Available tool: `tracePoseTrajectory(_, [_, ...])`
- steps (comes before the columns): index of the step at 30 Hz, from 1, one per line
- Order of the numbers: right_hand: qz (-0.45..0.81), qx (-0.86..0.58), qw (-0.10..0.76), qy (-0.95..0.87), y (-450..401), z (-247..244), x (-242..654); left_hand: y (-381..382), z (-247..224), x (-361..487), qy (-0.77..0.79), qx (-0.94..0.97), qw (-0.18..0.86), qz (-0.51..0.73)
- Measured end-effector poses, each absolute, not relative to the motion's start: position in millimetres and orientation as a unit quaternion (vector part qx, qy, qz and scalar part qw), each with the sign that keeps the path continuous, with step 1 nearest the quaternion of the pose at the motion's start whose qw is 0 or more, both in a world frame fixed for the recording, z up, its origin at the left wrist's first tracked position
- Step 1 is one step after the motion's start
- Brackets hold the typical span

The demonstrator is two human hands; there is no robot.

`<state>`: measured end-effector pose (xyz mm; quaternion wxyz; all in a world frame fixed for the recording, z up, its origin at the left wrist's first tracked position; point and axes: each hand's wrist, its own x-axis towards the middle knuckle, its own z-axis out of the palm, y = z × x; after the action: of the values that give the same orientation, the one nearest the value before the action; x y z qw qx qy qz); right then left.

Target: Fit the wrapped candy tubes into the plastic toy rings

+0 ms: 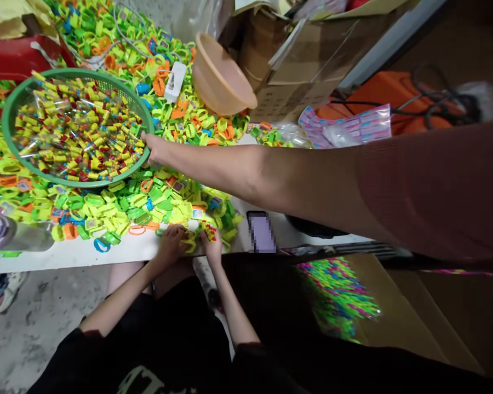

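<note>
My left hand [172,243] is at the table's front edge, its fingers curled by a yellow-green plastic watch piece [189,241]. Close on its right, my right hand [212,244] has its fingers closed round a small red-and-yellow item [210,231]. Behind both hands spreads a pile of green, yellow, orange and blue toy watches [135,205]. Another person's arm [230,167] reaches in from the right, and that hand grips the rim of a green basket [78,183] full of small wrapped yellow-and-red pieces.
A phone [263,232] lies right of my hands. Further back are a peach bowl [224,76], a white power strip [175,82] and a cardboard box [299,82]. A lidded clear container [28,236] lies at the left. Below the table's right part is a box with colourful sticks [340,290].
</note>
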<state>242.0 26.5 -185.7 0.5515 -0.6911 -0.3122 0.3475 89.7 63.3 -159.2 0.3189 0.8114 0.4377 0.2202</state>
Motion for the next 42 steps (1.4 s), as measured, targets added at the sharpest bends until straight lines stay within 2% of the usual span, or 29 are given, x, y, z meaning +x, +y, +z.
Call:
tracePoseTrajectory(7, [0.372,-0.666,0.547,-0.344,57.9,-168.9,244.3,77.2,-135.1,67.7,0.514,0.704,0.426,0.242])
tracePoseTrajectory(11, [0.406,-0.647,0.525,-0.376,46.4,-145.6,233.9,78.0,-129.4,47.1,0.545,0.644,0.483,0.237])
tracePoseTrajectory(15, [0.476,-0.601,0.492,-0.414,24.2,-125.6,205.7,71.2,-124.8,34.0,0.551,0.629,0.49,0.248])
tracePoseTrajectory(18, [0.513,-0.575,0.482,-0.416,11.7,-115.8,181.3,63.5,-117.9,31.9,0.548,0.637,0.475,0.26])
tracePoseTrajectory(21, [0.494,-0.597,0.508,-0.377,6.8,-109.5,168.5,56.3,-108.2,32.3,0.532,0.645,0.48,0.266])
tracePoseTrajectory(25, [0.489,-0.597,0.537,-0.34,6.3,-105.6,173.0,46.5,-94.2,30.2,0.443,0.612,0.594,0.276])
tracePoseTrajectory(27, [0.506,-0.58,0.539,-0.343,5.2,-103.4,177.7,39.9,-88.0,27.7,0.428,0.585,0.617,0.304])
tracePoseTrajectory(30, [0.514,-0.551,0.531,-0.387,0.4,-93.8,182.4,29.1,-80.9,22.8,0.439,0.564,0.601,0.358])
tracePoseTrajectory(34, [0.447,-0.541,0.51,-0.498,-10.8,-67.0,189.8,20.7,-73.9,14.9,0.464,0.552,0.56,0.408])
tracePoseTrajectory(42, [0.325,-0.488,0.388,-0.711,-23.7,-35.3,210.3,14.7,-51.4,6.0,0.433,0.621,0.528,0.385])
